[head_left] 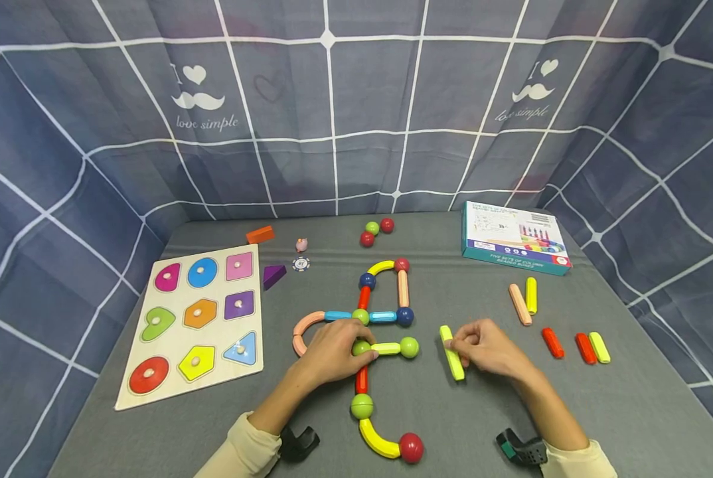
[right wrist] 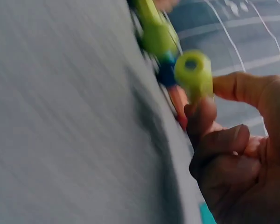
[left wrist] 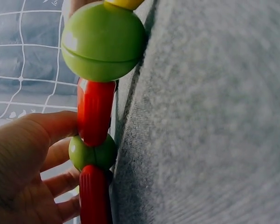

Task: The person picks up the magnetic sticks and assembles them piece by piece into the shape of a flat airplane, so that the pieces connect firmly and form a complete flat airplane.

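Observation:
My right hand [head_left: 484,346] pinches a yellow-green magnetic stick [head_left: 452,353] between thumb and fingers, to the right of the joined sticks and balls. In the right wrist view, a round socket shows in the near end of that stick [right wrist: 192,70]. My left hand [head_left: 335,352] holds the structure at a green ball [left wrist: 94,151], with the thumb against the red stick [left wrist: 95,112] and the other fingers behind. A short yellow-green stick [head_left: 386,348] runs from this ball to another green ball [head_left: 409,347]. Below, a curved yellow stick [head_left: 378,439] ends in a red ball [head_left: 411,448].
A wooden shape puzzle board [head_left: 171,382] lies at the left. Loose red sticks [head_left: 552,342], yellow sticks [head_left: 532,296] and a peach stick [head_left: 520,305] are at the right, below a toy box [head_left: 514,238]. Loose balls [head_left: 372,228], an orange block [head_left: 260,234] and a purple block [head_left: 274,275] sit farther back.

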Demonstrator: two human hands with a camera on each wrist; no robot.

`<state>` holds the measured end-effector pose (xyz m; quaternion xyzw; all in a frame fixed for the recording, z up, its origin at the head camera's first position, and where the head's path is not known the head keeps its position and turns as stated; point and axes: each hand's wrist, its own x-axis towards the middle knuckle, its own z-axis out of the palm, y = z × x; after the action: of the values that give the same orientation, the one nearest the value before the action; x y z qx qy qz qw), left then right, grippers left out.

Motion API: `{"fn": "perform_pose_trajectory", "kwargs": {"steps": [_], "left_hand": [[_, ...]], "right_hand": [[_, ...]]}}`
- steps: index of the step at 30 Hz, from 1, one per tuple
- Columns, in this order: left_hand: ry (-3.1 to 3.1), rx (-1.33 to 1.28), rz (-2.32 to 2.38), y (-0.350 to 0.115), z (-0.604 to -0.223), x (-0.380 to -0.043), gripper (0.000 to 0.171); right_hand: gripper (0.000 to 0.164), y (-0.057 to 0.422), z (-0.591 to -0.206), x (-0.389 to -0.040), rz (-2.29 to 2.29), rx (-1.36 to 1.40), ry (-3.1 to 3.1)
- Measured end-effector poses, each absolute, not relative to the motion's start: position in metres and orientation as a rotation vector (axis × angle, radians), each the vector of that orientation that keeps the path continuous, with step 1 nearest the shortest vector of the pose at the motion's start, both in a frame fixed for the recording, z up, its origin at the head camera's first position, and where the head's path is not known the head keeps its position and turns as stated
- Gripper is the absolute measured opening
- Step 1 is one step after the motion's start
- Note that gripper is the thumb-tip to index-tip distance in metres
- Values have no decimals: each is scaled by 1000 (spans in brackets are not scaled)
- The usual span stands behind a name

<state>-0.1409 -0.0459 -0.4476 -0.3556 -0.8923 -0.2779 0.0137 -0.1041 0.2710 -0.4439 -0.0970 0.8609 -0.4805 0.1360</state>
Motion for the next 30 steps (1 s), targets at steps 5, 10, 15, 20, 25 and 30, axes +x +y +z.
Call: {"fn": "perform_pose_trajectory", "kwargs": {"steps": [5, 10, 15, 20, 25, 30], "left_hand": [[-2770, -1097, -870, -45, -448, -141, 12], [-2769, -1089, -872, -45, -449, -142, 12], [-2783, -1085, -876, -45, -448, -142, 12], [-2783, -1086, -866, -45, -449, -142, 12], [-2791, -1086, -870, -45, -450, -142, 12], [-2794, -1089, -881, -45, -451, -143, 12]], "right_hand": [[25, 243, -454, -89, -1476, -413, 2254], [25, 228, -456, -87, -1471, -405, 2184], [25, 221, -459, -87, -1466, -396, 2185], [24, 221, -460, -87, -1470, -366, 2176], [26, 219, -461, -87, -1492, -359, 2121], [29, 217, -462, -87, -1485, -352, 2129]]}}
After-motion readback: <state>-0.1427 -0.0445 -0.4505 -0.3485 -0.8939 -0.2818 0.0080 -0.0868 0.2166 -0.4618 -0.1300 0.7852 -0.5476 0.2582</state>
